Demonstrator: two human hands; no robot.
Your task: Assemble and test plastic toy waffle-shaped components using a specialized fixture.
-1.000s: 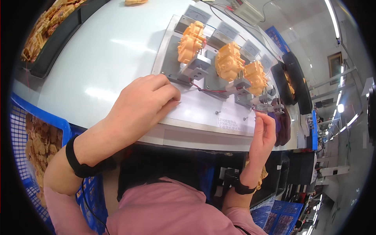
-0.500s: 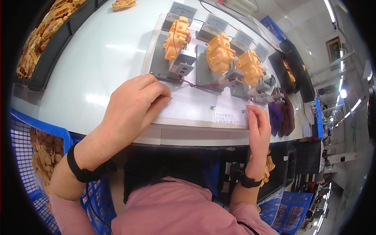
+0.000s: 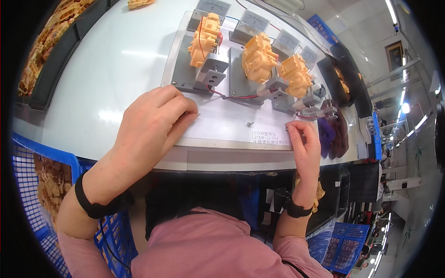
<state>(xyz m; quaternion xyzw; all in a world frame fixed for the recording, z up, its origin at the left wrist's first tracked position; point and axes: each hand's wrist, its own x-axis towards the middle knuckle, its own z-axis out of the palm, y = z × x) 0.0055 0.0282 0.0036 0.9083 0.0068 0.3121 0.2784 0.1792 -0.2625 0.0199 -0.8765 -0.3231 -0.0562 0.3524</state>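
Observation:
My left hand (image 3: 155, 116) rests at the near left edge of a white test board (image 3: 222, 132), its fingers curled and its thumb meeting the fingertips; anything between them is too small to make out. At the board's near right, my right hand (image 3: 306, 143) pinches thumb and index finger at a small metal screw that they largely cover. Another small screw (image 3: 250, 124) stands on the board between my hands. Beyond them, orange-yellow plastic gearbox housings sit on metal fixtures: a left one (image 3: 205, 41), a middle one (image 3: 259, 58) and a right one (image 3: 295, 75).
Grey panel meters (image 3: 250, 24) line the board's back, with red and black wires (image 3: 241, 97) across it. Dark trays of yellow parts stand at the far left (image 3: 69, 58) and right (image 3: 345, 83). Purple and dark gloves (image 3: 338, 136) lie right. A blue basket (image 3: 28, 171) stands lower left.
My right thumb and index finger have closed in on the screw at the board's near right. My left hand stays nearly in place, and the view has shifted slightly.

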